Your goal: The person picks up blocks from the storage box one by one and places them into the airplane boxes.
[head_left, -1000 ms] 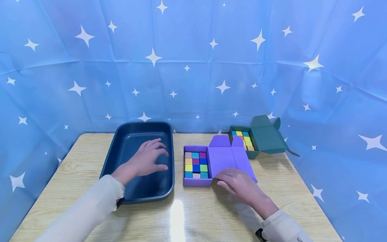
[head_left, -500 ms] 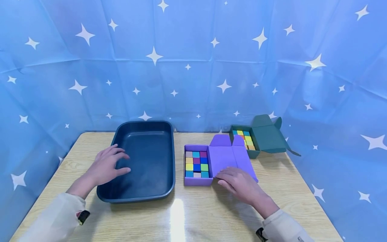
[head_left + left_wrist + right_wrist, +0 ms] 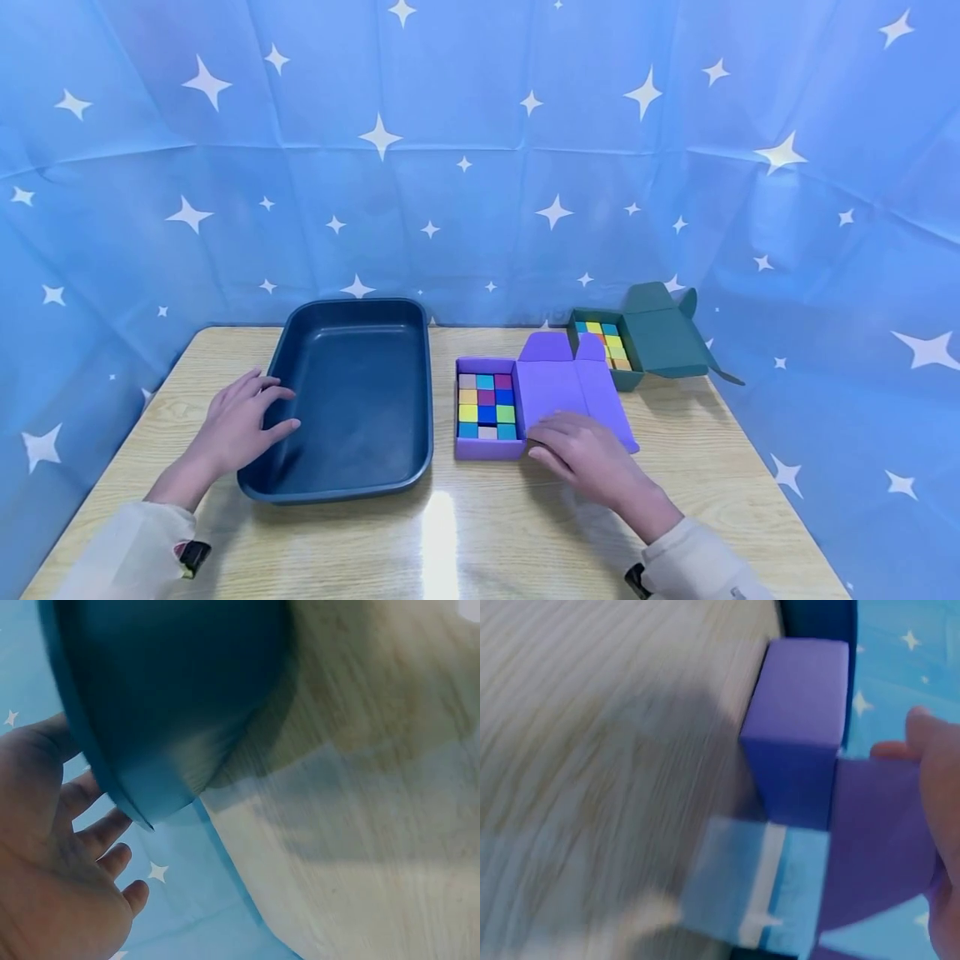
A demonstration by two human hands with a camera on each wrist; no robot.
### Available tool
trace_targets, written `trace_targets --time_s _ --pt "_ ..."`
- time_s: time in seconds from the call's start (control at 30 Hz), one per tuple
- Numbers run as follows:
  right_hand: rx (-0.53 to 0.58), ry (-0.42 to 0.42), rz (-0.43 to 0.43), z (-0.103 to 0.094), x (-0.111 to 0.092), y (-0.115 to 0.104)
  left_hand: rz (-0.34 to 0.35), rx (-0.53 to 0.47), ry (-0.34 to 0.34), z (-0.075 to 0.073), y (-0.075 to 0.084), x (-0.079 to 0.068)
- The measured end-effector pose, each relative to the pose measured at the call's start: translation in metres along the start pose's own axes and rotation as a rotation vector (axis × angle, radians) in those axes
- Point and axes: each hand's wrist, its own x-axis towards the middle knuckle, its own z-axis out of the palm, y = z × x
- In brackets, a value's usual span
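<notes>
A dark blue rectangular tray (image 3: 352, 400) stands at the left of the table. My left hand (image 3: 242, 423) is at its left rim with fingers spread and relaxed; in the left wrist view the fingers (image 3: 105, 834) show beside and partly behind the rim. To the right of the tray sits a purple box (image 3: 489, 451) packed with rows of coloured cubes (image 3: 487, 414). Its lid (image 3: 550, 387) lies folded out to the right. My right hand (image 3: 588, 460) holds the lid's near edge close to the hinge, its thumb and a finger on opposite sides in the right wrist view.
A dark green box (image 3: 626, 382) with coloured cubes stands at the back right, its lid (image 3: 663, 337) spread to the right. The purple lid's flaps reach close to it. A blue starred cloth (image 3: 480, 208) hangs behind and beside the wooden table (image 3: 487, 533).
My left hand has moved left, from above the tray to its left rim. The right hand stays at the purple lid, and the cubes have not moved.
</notes>
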Motion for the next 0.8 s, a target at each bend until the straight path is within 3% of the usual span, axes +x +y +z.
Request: trace_targets --time_s 0.23,0.43,0.57,0.8 --pt "-0.066 0.070 -0.024 0.006 0.022 -0.030 0.024 0.000 0.041 0.004 0.003 -0.004" --pt "-0.129 0.101 -0.053 0.025 0.042 -0.055 0.023 -0.009 0.058 0.005 0.008 -0.006" --pt "-0.131 0.131 -0.076 0.040 0.050 -0.059 0.012 -0.011 0.079 0.006 0.006 -0.009" --pt "-0.080 0.109 -0.071 0.052 0.051 -0.056 -0.028 -0.021 0.100 0.014 -0.004 -0.016"
